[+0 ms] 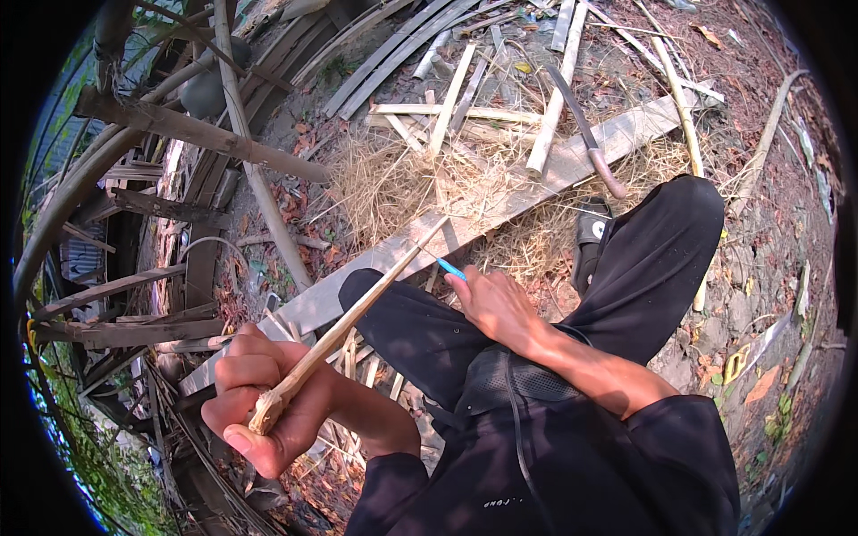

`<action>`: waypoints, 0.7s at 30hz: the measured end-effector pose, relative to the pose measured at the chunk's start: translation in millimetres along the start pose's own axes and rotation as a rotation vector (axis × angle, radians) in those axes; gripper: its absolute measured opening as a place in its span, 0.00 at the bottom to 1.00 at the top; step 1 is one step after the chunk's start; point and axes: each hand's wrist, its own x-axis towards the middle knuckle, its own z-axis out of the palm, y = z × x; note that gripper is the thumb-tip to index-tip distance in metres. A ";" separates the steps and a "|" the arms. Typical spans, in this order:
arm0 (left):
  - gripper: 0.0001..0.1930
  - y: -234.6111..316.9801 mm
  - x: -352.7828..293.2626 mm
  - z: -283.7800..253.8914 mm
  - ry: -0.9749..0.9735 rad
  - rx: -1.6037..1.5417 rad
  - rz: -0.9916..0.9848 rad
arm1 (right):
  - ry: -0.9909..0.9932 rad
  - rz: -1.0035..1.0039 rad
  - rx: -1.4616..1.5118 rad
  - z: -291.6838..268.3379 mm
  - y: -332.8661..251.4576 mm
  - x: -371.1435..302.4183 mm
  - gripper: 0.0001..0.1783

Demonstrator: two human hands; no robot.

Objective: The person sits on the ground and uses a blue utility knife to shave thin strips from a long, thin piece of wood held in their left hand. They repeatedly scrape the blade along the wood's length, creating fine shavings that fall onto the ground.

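A long pale whittled stick (357, 313) rests in my left hand (308, 406), its thick rough end by the thumb and its thin tip pointing up toward the middle. My right hand (500, 308) is closed around a slim tool with a bright blue handle (450, 268). A thin narrow part of this tool reaches toward the stick near its tip; its exact shape is too small to make out. Under the stick's tip runs a long grey plank (393, 255), passing beneath my bent knee. Pale shavings (384, 188) are heaped on and around the plank.
A machete (581, 121) with a brown handle lies across the plank's far part. Split wood strips (451, 103) and poles (559, 112) lie beyond. A stacked timber frame (206, 143) stands at left. At right, a saw with a yellow handle (736, 364) lies on leafy soil.
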 end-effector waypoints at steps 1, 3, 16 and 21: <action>0.17 1.2 -2.1 -0.6 0.001 -0.035 -0.006 | -0.004 -0.027 0.023 -3.1 -5.1 -6.9 0.20; 0.18 2.8 -0.2 4.7 0.054 0.022 -0.013 | 0.007 -0.072 0.065 -3.1 -33.3 -17.4 0.16; 0.19 -13.2 7.4 3.7 0.155 0.154 -0.010 | -0.072 0.017 0.052 14.0 -7.4 17.1 0.17; 0.18 -17.8 15.2 14.0 0.274 0.221 -0.040 | -0.073 -0.007 0.120 6.0 -31.6 17.7 0.18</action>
